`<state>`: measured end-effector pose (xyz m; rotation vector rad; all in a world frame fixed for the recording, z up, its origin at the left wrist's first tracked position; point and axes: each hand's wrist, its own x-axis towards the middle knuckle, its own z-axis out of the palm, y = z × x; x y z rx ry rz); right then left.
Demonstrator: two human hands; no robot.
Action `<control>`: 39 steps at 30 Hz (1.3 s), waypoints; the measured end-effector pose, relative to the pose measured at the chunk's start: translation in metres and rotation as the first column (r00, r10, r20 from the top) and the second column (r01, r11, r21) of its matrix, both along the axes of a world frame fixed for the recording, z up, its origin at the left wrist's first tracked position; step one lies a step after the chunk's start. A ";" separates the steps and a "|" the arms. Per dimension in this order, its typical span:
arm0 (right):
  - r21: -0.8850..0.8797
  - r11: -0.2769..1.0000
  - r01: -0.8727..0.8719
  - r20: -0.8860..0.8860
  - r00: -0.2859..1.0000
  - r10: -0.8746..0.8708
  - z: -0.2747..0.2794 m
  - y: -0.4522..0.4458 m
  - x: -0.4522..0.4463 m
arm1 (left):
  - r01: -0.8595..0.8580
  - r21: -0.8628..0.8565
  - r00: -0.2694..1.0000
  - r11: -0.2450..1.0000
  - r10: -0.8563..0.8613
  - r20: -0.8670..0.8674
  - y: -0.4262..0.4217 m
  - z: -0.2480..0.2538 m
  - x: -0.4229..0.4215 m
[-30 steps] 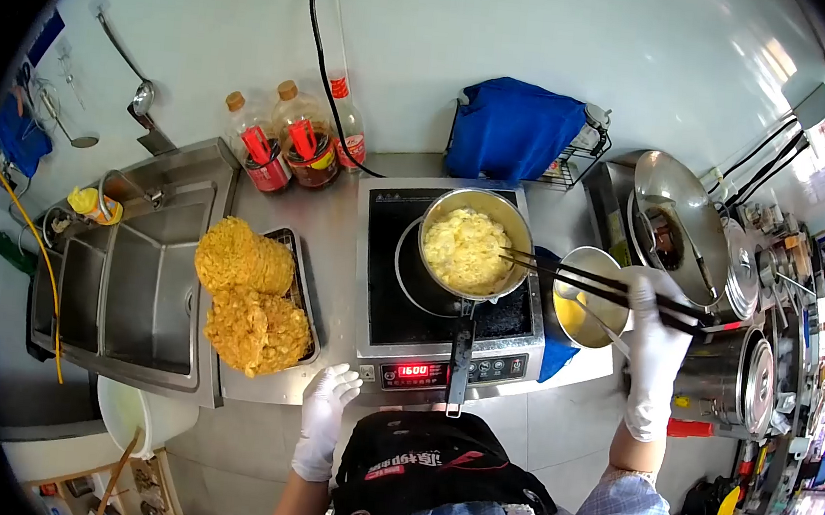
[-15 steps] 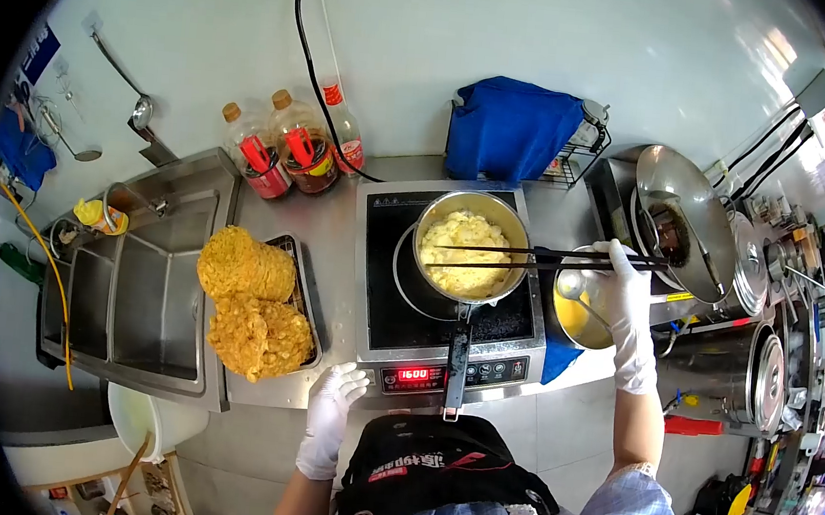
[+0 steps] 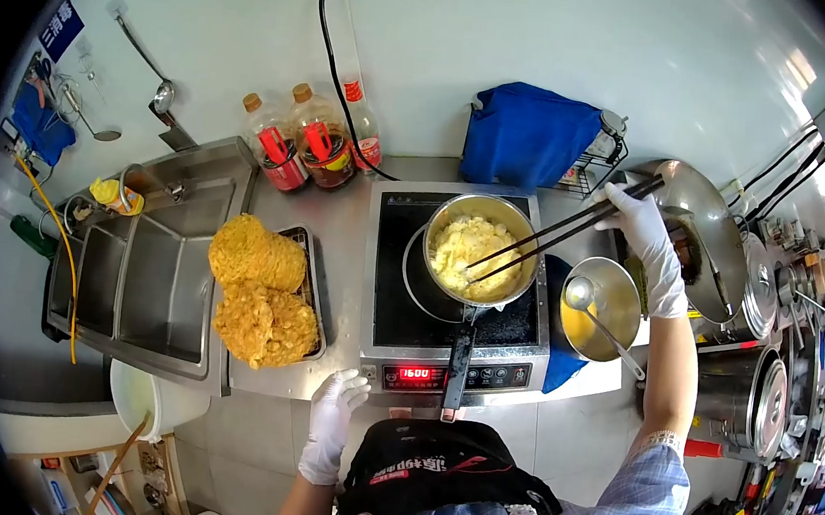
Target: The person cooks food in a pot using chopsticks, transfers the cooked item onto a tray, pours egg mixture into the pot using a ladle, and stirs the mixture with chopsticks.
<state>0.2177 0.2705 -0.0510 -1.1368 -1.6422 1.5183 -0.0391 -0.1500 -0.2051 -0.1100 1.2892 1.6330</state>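
Observation:
Gloved in white, my right hand grips a pair of long dark chopsticks. Their tips reach into pale yellow scrambled egg inside a saucepan. The pan stands on an induction cooker, its handle pointing toward me. My left hand, also gloved, rests by the counter's front edge, left of the cooker's red display; its fingers are loosely stretched and hold nothing. Right of the cooker, below my right hand, a metal bowl contains yellow liquid and a ladle.
Two golden fried masses sit on a rack tray at left. Beyond them is a steel sink. Several sauce bottles line the wall. A blue cloth covers a rack behind the cooker; a wok stands at right.
My right hand has risen away from the bowl, and the chopsticks have swung from nearly level to a steep slant, tips still in the egg. My left hand stays by the counter edge.

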 end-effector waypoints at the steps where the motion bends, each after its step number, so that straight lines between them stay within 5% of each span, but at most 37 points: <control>1: 0.021 0.999 -0.025 0.063 0.998 0.023 0.007 0.003 -0.003 | -0.006 -0.002 1.000 1.000 0.006 0.005 -0.001 0.000 0.001; 9: 0.130 0.967 -0.219 0.093 0.974 0.208 0.055 -0.002 -0.021 | 0.009 -0.009 1.000 1.000 -0.009 0.015 -0.006 0.002 0.012; 15: 0.262 0.954 0.143 -0.043 0.990 -0.136 0.080 -0.079 0.017 | 0.077 -0.016 0.997 0.997 -0.077 0.025 -0.003 0.000 0.017; 17: 0.486 0.866 0.115 0.085 0.980 -0.178 0.071 -0.120 0.033 | 0.093 -0.033 0.996 0.995 -0.092 0.016 0.000 -0.002 0.017; 19: 0.526 0.821 0.222 0.074 0.950 -0.304 0.052 -0.169 0.039 | 0.112 -0.018 0.994 0.994 -0.112 0.020 0.003 -0.003 0.015; 21: 0.756 0.655 -0.001 0.181 0.961 -0.207 0.032 -0.199 0.045 | 0.161 0.008 0.987 0.987 -0.161 -0.004 0.008 0.003 0.017; 23: 0.794 0.583 -0.170 0.341 0.920 -0.195 0.017 -0.225 0.038 | 0.214 0.030 0.976 0.976 -0.213 -0.031 0.014 0.005 0.020; 30: 0.821 0.553 -0.142 0.289 0.939 -0.188 -0.031 -0.258 -0.002 | 0.355 0.063 0.934 0.933 -0.356 0.004 0.026 0.005 0.032; 39: 0.819 0.506 -0.271 0.369 0.924 -0.102 -0.039 -0.248 -0.039 | 0.302 0.035 0.953 0.953 -0.302 -0.002 0.017 0.003 0.022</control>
